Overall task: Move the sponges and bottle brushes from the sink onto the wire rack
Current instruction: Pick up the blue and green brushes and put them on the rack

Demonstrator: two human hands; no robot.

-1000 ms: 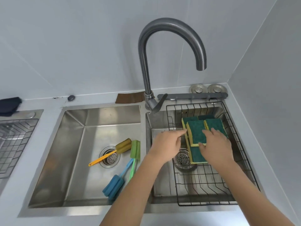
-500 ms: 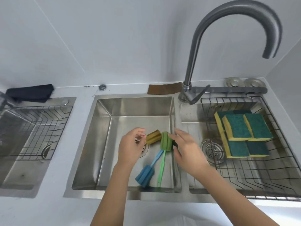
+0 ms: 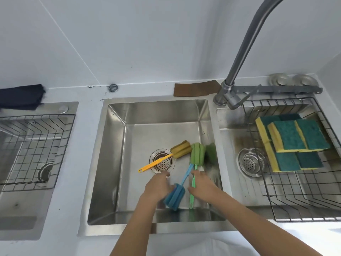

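Three bottle brushes lie in the middle sink [image 3: 118, 163]: a yellow brush [image 3: 181, 149] across the drain, a green brush [image 3: 197, 154] and a blue brush [image 3: 174, 196] whose handles cross. My left hand [image 3: 158, 185] is low in the basin with its fingers apart and its thumb against the blue brush's foam head. The fingers of my right hand [image 3: 203, 183] curl around the green brush's handle, which still rests on the sink floor. Several green-and-yellow sponges [image 3: 295, 139] sit stacked at the back of the wire rack [image 3: 304, 198] over the right basin.
The grey tap [image 3: 239, 58] arches over the divider between the middle and right basins. A second wire rack [image 3: 33, 145] sits in a sink at the left, with a dark cloth [image 3: 20, 97] behind it. A brown cloth [image 3: 195, 87] lies behind the middle sink.
Both hands left the sponges in the rack and moved left into the middle sink. They then dropped from the brush heads to the handles, and the right hand closed on the green handle.
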